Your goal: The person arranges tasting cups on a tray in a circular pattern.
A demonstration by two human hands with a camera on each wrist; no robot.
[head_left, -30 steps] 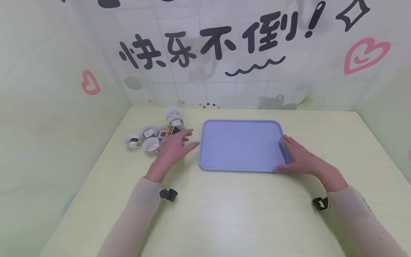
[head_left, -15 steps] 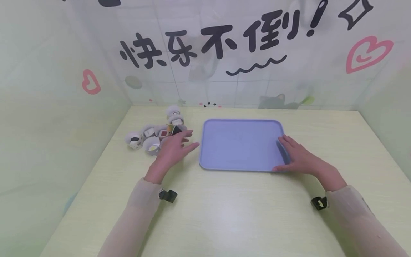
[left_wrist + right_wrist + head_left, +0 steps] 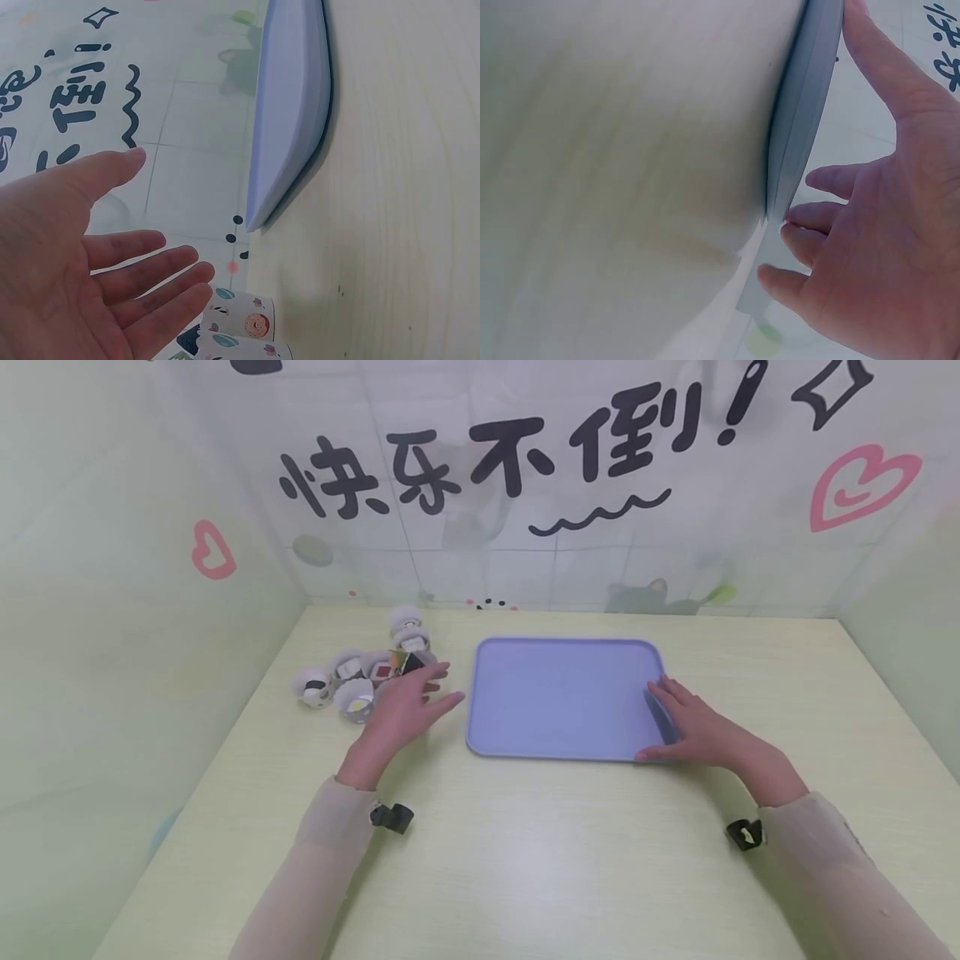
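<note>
A lavender-blue rectangular tray (image 3: 562, 697) lies flat on the table. My right hand (image 3: 705, 731) is at its right end, thumb at the near corner and relaxed fingers along the right edge. In the right wrist view the thumb meets the tray's rim (image 3: 806, 112); firm fingertip contact cannot be made out. Left of the tray, my left hand (image 3: 401, 710) holds nothing, thumb and fingers spread. Beside and behind it stand several small white paper cups (image 3: 354, 703) with sushi-like pieces in them, some hidden by the hand. The left wrist view shows two patterned cups (image 3: 238, 315) below the fingertips.
The pale wood-grain table (image 3: 525, 852) meets a printed wall sheet (image 3: 495, 552) at the back, with similar sheets at both sides. Dark wrist cameras stick out inward from both sleeves: the left camera (image 3: 393, 817) and the right camera (image 3: 745, 834).
My right hand has edged slightly left over the tray's right edge. The left hand, tray and cups stay practically where they were.
</note>
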